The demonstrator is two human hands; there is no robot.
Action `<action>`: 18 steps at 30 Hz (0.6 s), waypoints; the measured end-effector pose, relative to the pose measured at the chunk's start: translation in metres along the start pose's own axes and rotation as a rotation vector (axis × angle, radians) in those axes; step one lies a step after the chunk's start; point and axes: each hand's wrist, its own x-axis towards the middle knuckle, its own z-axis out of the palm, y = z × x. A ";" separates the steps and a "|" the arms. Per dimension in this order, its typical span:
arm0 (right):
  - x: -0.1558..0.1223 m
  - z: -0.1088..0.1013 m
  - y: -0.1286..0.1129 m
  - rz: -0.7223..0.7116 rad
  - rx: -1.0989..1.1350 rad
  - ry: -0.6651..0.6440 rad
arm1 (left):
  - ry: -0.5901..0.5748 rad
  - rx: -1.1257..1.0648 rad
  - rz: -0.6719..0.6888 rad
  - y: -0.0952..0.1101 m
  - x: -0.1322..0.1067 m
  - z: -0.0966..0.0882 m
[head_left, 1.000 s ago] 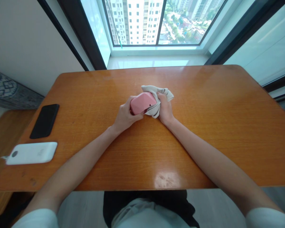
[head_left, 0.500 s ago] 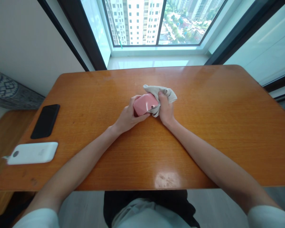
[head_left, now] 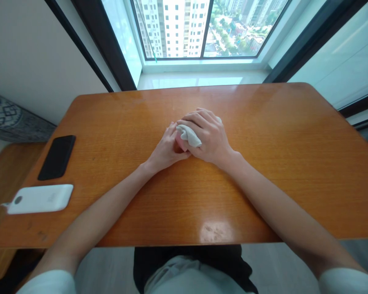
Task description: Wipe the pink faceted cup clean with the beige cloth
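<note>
A small glossy pink box-shaped object (head_left: 180, 143) is gripped from its left side by my left hand (head_left: 163, 150), fingers behind it and thumb along its near edge. My right hand (head_left: 213, 136) is closed on a crumpled pale cloth (head_left: 189, 136) and presses it over the top of the pink object. Most of that object is hidden under the cloth and my right hand; only a strip of pink shows near my left fingers. Both hands are over the middle of the wooden table (head_left: 135, 110).
On the table's left side lie a black phone (head_left: 57, 157) and, nearer me, a white rounded flat device (head_left: 40, 199) with a cable end at its left. A window (head_left: 202, 59) stands beyond the far edge. Patterned grey fabric (head_left: 15, 118) is at the far left.
My right hand has moved left and up over the pink object, bringing the cloth onto its top. The pink object is now mostly covered. My left hand keeps its hold.
</note>
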 end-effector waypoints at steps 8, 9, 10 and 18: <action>-0.001 0.013 -0.012 -0.071 -0.007 -0.011 | 0.081 -0.162 -0.084 0.008 -0.002 -0.009; -0.001 0.014 -0.012 -0.067 -0.003 -0.005 | 0.081 -0.167 -0.091 0.009 -0.001 -0.009; -0.001 0.014 -0.012 -0.064 0.002 0.002 | 0.079 -0.173 -0.095 0.009 -0.001 -0.009; -0.001 0.013 -0.013 0.026 0.041 -0.016 | 0.078 -0.201 -0.111 0.011 0.001 -0.009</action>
